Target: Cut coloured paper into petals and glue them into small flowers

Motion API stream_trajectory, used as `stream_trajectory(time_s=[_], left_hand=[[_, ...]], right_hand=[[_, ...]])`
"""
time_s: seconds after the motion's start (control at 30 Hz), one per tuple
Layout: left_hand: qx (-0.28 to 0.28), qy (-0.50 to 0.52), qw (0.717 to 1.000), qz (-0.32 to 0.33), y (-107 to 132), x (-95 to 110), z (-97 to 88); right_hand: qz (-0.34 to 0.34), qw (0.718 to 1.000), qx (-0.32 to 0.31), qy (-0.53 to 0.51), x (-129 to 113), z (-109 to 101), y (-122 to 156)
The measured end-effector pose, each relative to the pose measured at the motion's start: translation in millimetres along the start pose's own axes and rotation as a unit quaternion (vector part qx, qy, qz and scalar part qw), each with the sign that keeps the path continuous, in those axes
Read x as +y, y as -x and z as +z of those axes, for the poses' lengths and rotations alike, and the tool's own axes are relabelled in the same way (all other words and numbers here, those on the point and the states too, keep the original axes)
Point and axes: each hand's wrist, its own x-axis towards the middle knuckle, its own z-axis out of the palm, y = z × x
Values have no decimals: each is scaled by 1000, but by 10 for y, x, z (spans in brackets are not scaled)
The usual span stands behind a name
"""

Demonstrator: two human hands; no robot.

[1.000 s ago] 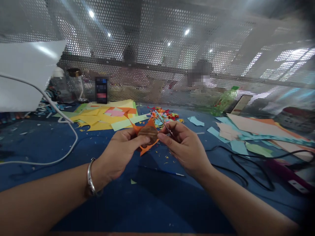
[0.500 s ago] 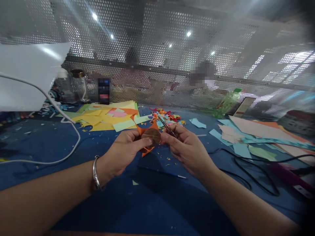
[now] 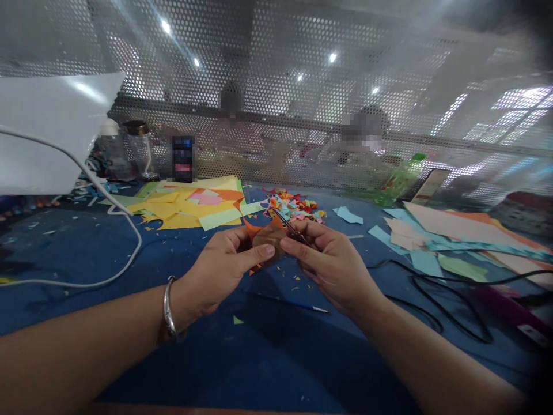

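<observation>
Looking down from the head camera, you get both bare hands out over a blue table [image 3: 207, 369], nearly meeting in the middle. The left hand [image 3: 220, 271] has a pinch on a brown disc [image 3: 266, 237] and some orange paper [image 3: 251, 231], thumb lying flat across the lower part of the disc, the other fingers tucked behind where you can't really see them. So the disc sits right at the left thumb tip, with pointy bits of the orange paper poking out past its edge. The right hand [image 3: 337, 265] is closed around a thin dark metal tool [image 3: 290, 226], can't tell if that's scissors or tweezers, tip aimed up and away over the table. Right thumb tip is just beside the disc's right edge; can't tell if it's actually touching. Beyond the hands there's a messy pile of colourful scraps [image 3: 298, 207], with yellow paper [image 3: 173, 213] off to the left of it. Nearer the person, a thin blue stick [image 3: 298, 303] with a pale tip lies below the hands, and there's a silver bracelet [image 3: 168, 308] on the left wrist.
</observation>
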Motion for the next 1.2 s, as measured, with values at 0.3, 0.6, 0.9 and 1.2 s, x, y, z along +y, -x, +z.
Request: stream_trajectory(time_s=[0.3, 0.6, 0.9, 1.2], left_hand=[[1, 77, 997, 2, 27, 4, 57], [22, 71, 997, -15, -9, 75, 35], [12, 118, 993, 12, -32, 78, 21], [4, 115, 993, 0, -16, 89, 32]], right_hand=[[-27, 999, -22, 7, 49, -11, 16], [8, 1000, 10, 23, -14, -16, 4], [-2, 998, -11, 61, -44, -32, 13], [-10, 996, -42, 79, -62, -63, 10]])
